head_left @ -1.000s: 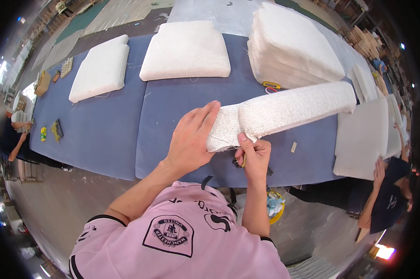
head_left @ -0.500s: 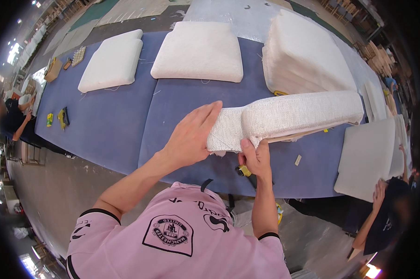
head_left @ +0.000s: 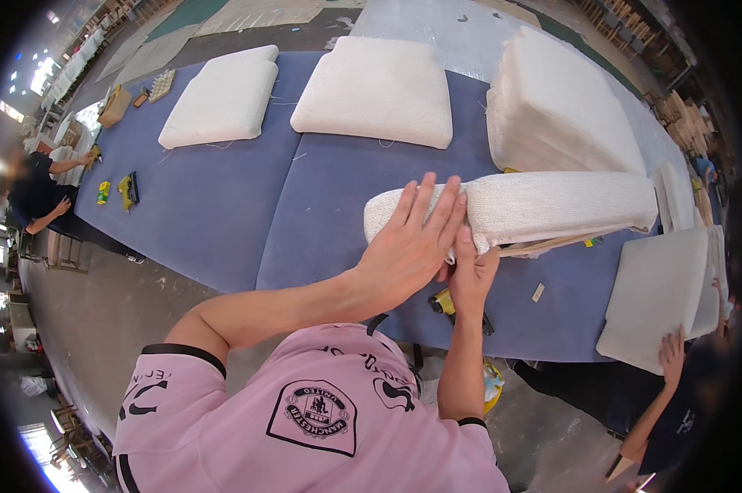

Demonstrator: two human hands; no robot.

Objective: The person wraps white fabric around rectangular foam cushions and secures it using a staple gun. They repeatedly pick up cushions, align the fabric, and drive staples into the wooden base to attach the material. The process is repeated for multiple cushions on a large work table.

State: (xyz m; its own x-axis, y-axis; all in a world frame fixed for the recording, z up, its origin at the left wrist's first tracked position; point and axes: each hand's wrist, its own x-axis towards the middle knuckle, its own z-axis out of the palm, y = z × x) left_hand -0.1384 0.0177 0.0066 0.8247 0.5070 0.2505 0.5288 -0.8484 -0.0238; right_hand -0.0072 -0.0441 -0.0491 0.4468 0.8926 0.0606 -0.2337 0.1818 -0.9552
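Observation:
A seat cushion covered in white woven fabric [head_left: 564,201] stands on edge before me, its side face up and the edge of a wooden board showing along its underside. My left hand [head_left: 412,242] lies flat across the notched corner at its left end, fingers stretched out. Below that notch, my right hand [head_left: 471,275] pinches the fabric at the cushion's near edge, thumb on top. The fingertips of the right hand are partly hidden. Close by the right wrist, a yellow and black tool [head_left: 441,301] rests on the blue table [head_left: 206,197].
Two white cushions [head_left: 223,99] [head_left: 375,90] lie at the back, beside a tall stack of white pads [head_left: 560,107]. At left are a yellow-black staple gun [head_left: 128,191], a small box [head_left: 103,192] and a person [head_left: 46,193]. Another person's hand [head_left: 672,353] touches an upright cushion [head_left: 654,287] at right.
My left hand has moved right, from the cushion's left end onto its notch, and now lies flat. The cushion's left end looks rounder. The person at left has reached toward the table.

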